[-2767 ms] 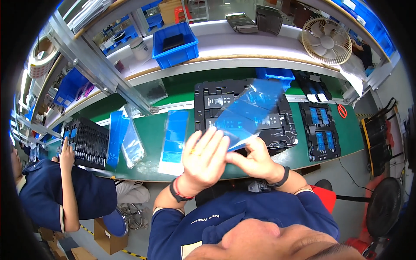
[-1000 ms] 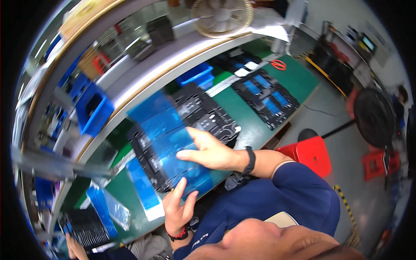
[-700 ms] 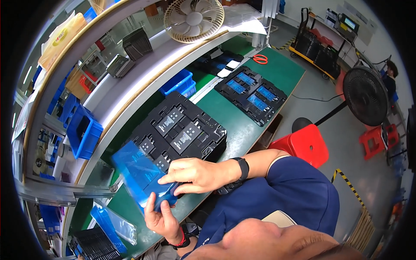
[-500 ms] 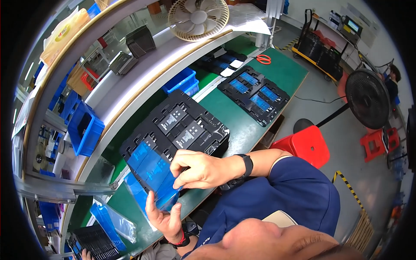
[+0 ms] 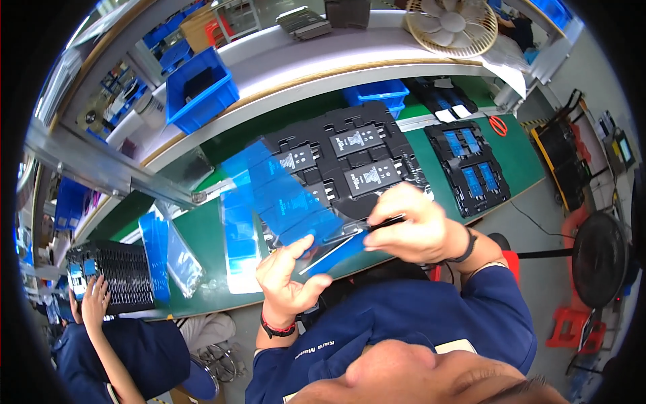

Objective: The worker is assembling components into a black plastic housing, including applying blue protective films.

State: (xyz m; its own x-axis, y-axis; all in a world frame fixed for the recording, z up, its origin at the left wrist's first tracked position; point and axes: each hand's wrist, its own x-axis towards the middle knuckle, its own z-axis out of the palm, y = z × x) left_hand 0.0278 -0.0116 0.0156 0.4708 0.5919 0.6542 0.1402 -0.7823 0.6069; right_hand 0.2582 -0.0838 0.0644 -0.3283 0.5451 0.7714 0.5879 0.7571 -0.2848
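Touches a blue film strip [image 5: 286, 192] with left hand [image 5: 286, 276], holds its near edge with right hand [image 5: 422, 227], partly over a black tray [image 5: 400, 141] on green surface [image 5: 528, 172].

Left hand [image 5: 285, 277] spread, right hand [image 5: 418, 227] curled and slightly farther forward.

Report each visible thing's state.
Large black tray: loaded, partly covered.
Blue film between hands: slanting across tray.
Left hand: open, thumb apart.
Right hand: curled at film's end.
Small black tray: holding four blue pieces.
Blue shelf bin: open, dark item inside.
Red scissors: lying flat.
Fan: motion unclear.
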